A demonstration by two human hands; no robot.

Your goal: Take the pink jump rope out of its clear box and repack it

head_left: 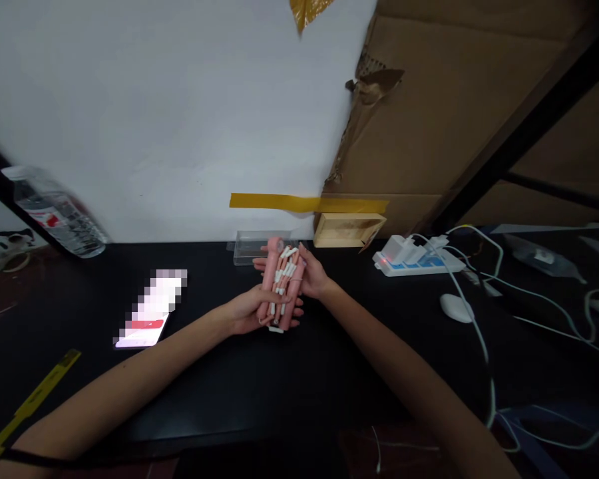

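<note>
Near the clear tray (244, 251), clasping a pink-and-white bundle (280, 283) with left hand (252, 309), thumb across its front, and right hand (315, 274), thumb at its edge, fingers of both reaching behind. Noted right of tray: wooden box (347, 229), then power strip (414, 261). Noted left: lit phone (154, 307); farther left, bottle (62, 216).

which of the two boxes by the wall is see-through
The clear box, on the left; the tan box to its right is opaque.

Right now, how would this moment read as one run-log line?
left hand: thumb over pink-and-white bundle | right hand: supporting its other side | beyond: clear tray, pale box | far right: power strip
</note>
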